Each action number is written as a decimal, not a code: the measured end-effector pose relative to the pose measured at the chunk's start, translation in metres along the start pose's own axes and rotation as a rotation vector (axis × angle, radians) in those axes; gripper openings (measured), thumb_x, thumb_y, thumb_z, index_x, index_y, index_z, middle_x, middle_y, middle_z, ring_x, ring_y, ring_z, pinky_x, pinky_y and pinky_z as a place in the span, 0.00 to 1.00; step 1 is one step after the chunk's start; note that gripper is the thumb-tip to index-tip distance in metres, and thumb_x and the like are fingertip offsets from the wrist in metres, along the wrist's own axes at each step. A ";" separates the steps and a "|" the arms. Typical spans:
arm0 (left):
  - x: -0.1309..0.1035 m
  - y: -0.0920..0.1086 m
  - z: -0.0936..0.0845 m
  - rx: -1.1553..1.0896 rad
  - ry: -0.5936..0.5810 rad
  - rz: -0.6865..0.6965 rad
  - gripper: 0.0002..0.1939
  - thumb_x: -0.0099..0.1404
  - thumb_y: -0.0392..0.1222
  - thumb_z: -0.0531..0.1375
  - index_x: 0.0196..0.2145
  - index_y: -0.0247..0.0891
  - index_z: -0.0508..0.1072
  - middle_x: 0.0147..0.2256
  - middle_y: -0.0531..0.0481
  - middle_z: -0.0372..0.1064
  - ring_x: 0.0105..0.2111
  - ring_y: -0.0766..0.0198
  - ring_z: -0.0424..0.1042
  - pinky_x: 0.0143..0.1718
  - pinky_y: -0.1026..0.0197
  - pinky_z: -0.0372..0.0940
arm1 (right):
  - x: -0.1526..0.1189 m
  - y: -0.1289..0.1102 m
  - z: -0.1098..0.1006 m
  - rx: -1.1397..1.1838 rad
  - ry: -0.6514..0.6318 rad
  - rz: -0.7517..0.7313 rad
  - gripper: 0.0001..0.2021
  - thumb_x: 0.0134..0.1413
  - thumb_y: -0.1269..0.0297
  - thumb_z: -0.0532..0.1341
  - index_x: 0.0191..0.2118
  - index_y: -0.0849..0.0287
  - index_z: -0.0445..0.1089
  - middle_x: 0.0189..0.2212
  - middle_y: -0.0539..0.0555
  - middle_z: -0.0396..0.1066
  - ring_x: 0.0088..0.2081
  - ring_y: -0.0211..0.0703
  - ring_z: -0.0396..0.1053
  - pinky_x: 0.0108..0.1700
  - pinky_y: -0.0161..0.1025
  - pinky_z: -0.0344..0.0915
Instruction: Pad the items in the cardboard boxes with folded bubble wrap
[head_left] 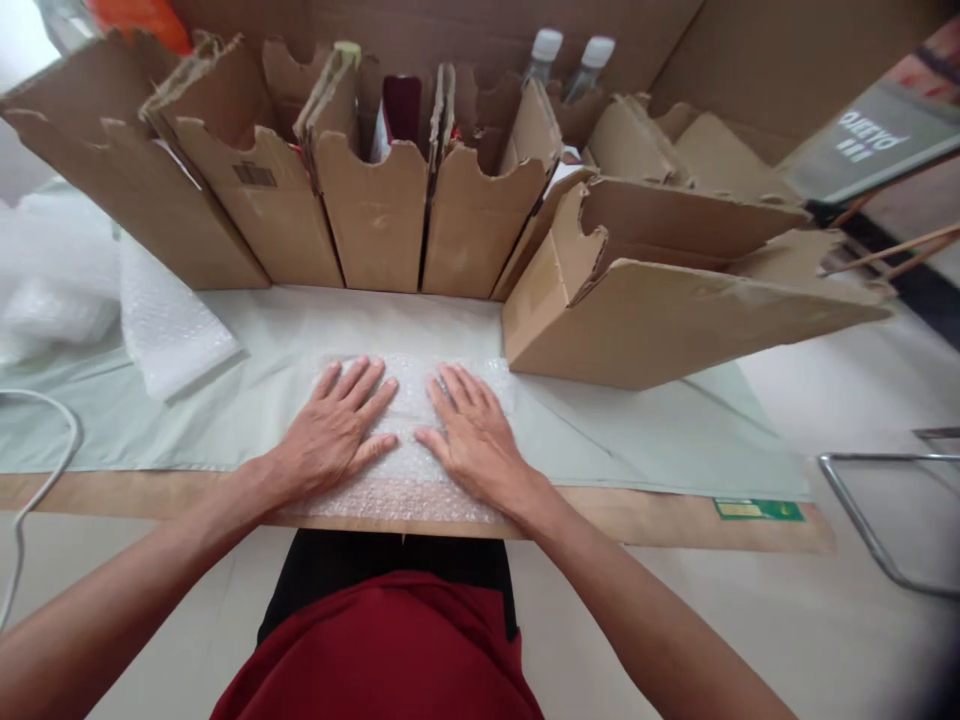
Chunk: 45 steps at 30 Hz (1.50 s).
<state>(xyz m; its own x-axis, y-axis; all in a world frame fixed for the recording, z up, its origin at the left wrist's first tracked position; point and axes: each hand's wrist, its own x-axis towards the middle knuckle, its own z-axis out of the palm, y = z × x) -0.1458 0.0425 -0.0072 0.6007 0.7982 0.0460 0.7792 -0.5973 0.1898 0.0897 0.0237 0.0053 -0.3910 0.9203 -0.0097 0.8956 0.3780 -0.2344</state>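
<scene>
A sheet of clear bubble wrap (409, 495) lies flat on the pale green cloth, its near end reaching the table's front edge. My left hand (337, 425) rests palm down on its left part, fingers stretched out and slightly spread. On the right part lies my right hand (474, 428), also flat with the fingers extended. The two thumbs point toward each other with a small gap between them. Nothing is gripped by either hand; whatever is under the palms is hidden.
Several cardboard file boxes (371, 220) stand in a row behind the hands. One box (600, 330) juts forward at the right. More bubble wrap (169, 320) lies at the left, near a white cable (71, 430). Two capped bottles (546, 50) show behind the boxes.
</scene>
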 end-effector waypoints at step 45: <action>-0.102 -0.007 -0.020 -0.154 0.082 0.243 0.33 0.69 0.37 0.60 0.70 0.43 0.58 0.65 0.42 0.68 0.69 0.49 0.62 0.73 0.38 0.47 | -0.129 0.036 -0.018 0.280 0.396 -0.299 0.08 0.66 0.74 0.60 0.44 0.57 0.75 0.54 0.64 0.77 0.54 0.52 0.75 0.51 0.49 0.71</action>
<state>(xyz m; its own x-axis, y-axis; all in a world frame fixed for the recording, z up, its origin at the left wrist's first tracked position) -0.2164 -0.0335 0.0066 0.7452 0.6403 0.1860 0.5741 -0.7581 0.3094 0.1761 -0.0794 0.0155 -0.4614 0.7652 0.4490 0.6467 0.6365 -0.4202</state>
